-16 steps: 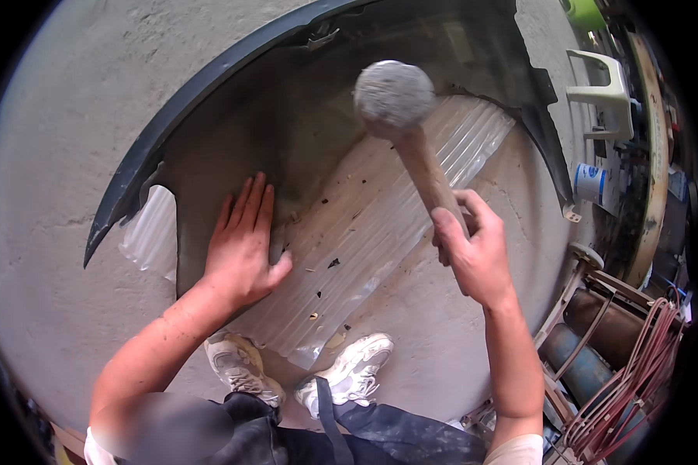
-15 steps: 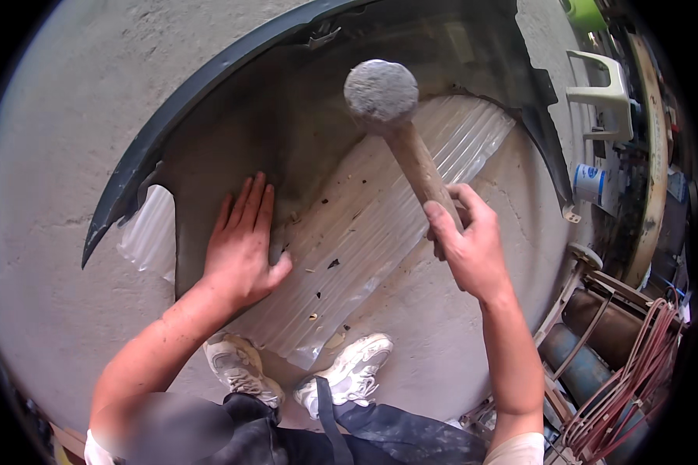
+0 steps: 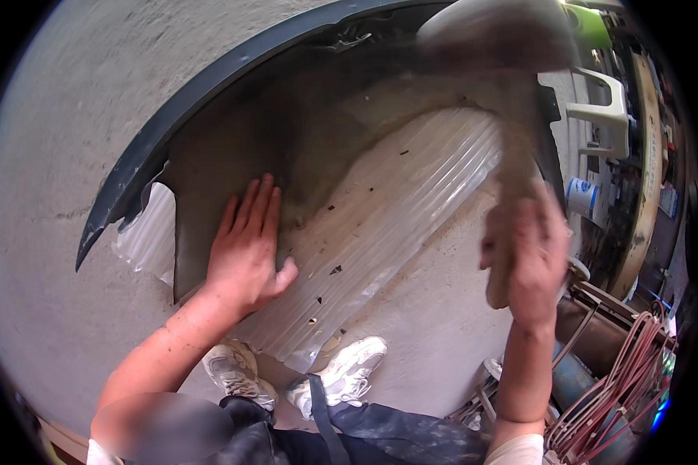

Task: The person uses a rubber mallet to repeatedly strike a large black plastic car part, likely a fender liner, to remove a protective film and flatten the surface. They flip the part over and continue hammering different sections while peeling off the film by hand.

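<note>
A dark car fender (image 3: 233, 132) lies inner side up, its long curved edge arching across the far left. My left hand (image 3: 248, 240) rests flat on its near part, fingers stretched out and pointing away from me. Raised at the right, my right hand (image 3: 527, 256) is wrapped round the wooden handle of a mallet (image 3: 513, 147). The mallet's thick grey head is up at the top, smeared by motion, and covers part of the fender's far right side. Beneath the fender is a clear ribbed plastic sheet (image 3: 395, 209) with small dark chips on it.
My white shoes (image 3: 347, 372) stand close to the sheet's near edge on the concrete floor (image 3: 434, 333). At the right are a pale plastic stool (image 3: 605, 108), a blue-and-white can (image 3: 583, 198) and a frame with a coil of reddish hose (image 3: 620, 380).
My right hand has moved to the right and swung the mallet up and closer, so its head looks larger and blurred. My left hand keeps its place on the fender.
</note>
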A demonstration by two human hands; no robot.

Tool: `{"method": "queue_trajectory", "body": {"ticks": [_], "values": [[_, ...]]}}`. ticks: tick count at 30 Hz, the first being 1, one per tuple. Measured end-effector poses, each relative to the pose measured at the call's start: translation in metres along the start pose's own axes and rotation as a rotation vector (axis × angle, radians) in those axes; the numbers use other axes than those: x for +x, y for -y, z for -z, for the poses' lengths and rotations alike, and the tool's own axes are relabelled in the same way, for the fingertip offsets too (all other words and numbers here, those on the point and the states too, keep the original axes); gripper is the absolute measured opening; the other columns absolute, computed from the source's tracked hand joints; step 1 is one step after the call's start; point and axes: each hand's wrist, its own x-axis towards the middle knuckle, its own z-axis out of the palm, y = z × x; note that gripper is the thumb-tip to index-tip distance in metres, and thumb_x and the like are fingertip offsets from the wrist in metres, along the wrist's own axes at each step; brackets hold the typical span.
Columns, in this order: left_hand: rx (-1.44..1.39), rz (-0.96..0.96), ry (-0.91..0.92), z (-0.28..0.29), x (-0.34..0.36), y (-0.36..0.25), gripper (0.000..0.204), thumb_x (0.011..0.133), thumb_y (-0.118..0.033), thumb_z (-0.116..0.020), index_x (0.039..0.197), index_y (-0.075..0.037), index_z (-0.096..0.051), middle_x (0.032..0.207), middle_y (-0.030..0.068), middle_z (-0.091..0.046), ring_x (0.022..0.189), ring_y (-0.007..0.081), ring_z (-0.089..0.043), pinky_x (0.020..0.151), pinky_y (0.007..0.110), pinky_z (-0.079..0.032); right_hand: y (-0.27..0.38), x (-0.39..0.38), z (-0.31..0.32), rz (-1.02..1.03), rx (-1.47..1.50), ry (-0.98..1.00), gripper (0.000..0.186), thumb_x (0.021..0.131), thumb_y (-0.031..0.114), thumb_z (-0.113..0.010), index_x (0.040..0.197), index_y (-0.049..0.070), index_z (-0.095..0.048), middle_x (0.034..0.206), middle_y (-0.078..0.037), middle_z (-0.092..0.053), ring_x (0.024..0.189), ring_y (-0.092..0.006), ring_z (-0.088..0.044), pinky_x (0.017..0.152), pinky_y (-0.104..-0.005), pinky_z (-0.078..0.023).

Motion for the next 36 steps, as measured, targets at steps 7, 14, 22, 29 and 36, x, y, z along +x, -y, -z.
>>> {"method": "queue_trajectory", "body": {"ticks": [7,14,22,29,36], "values": [[0.050,-0.009,-0.013,0.000,0.002,-0.006,0.088,0.070,-0.036,-0.062,0.140,0.007,-0.031,0.151,0.0191,-0.025,0.141,0.0283,-0.024,0.116,0.043,-0.018,-0.040,0.009,-0.009,-0.082,-0.549,0.133,0.040,0.097,0.037,-0.047,0.103,-0.002,-0.047,0.075,-0.022,-0.058,0.068,-0.0370,-0.058,0.058,-0.0414,-0.046],[0.037,-0.022,-0.038,0.002,-0.002,0.007,0.087,0.071,-0.037,-0.061,0.141,0.006,-0.031,0.151,0.0189,-0.025,0.141,0.0272,-0.024,0.115,0.041,-0.019,0.028,0.005,-0.004,-0.107,-0.343,0.066,0.046,0.097,0.046,-0.047,0.094,0.001,-0.053,0.057,0.001,-0.048,0.049,-0.0068,-0.049,0.042,-0.0238,-0.037],[0.056,-0.043,-0.002,0.003,0.002,-0.008,0.092,0.069,-0.037,-0.062,0.142,0.006,-0.026,0.152,0.0193,-0.022,0.141,0.0290,-0.023,0.116,0.043,-0.018,-0.054,0.014,-0.017,-0.150,-0.867,0.219,0.046,0.097,0.041,-0.044,0.094,-0.004,-0.051,0.080,-0.029,-0.061,0.075,-0.0477,-0.058,0.064,-0.0497,-0.048],[0.028,-0.032,0.004,0.002,-0.001,0.005,0.094,0.069,-0.039,-0.061,0.144,0.004,-0.025,0.153,0.0181,-0.022,0.142,0.0284,-0.021,0.116,0.044,-0.017,0.027,0.001,-0.001,-0.185,-0.311,0.129,0.049,0.094,0.049,-0.053,0.085,0.000,-0.054,0.059,-0.003,-0.052,0.048,-0.0087,-0.050,0.043,-0.0270,-0.040],[0.064,-0.042,0.018,-0.001,0.002,0.000,0.093,0.069,-0.040,-0.060,0.144,0.004,-0.025,0.153,0.0181,-0.021,0.142,0.0283,-0.021,0.116,0.044,-0.017,-0.016,-0.017,-0.002,0.209,-0.308,-0.086,0.041,0.096,0.039,-0.052,0.092,-0.002,-0.052,0.063,-0.008,-0.056,0.056,-0.0167,-0.057,0.048,-0.0300,-0.046]]}}
